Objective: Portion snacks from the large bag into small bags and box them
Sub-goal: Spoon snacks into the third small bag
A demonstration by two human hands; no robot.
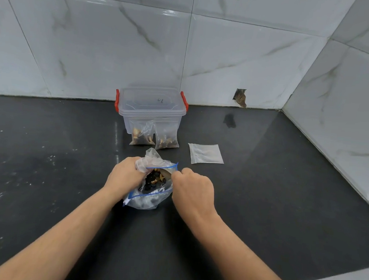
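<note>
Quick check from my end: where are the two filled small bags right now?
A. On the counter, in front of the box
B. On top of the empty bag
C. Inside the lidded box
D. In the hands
A: both filled small bags stand on the counter against the front of the box, whose lid is on.

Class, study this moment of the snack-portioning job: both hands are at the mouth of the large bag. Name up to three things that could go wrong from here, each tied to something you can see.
1. The large bag is soft and held open only by the left hand and right hand; it might slump and spill snacks onto the counter.
2. The two filled small bags lean against the box; a nudge may topple them.
3. The box's lid looks closed, so boxing needs a free hand.
</note>
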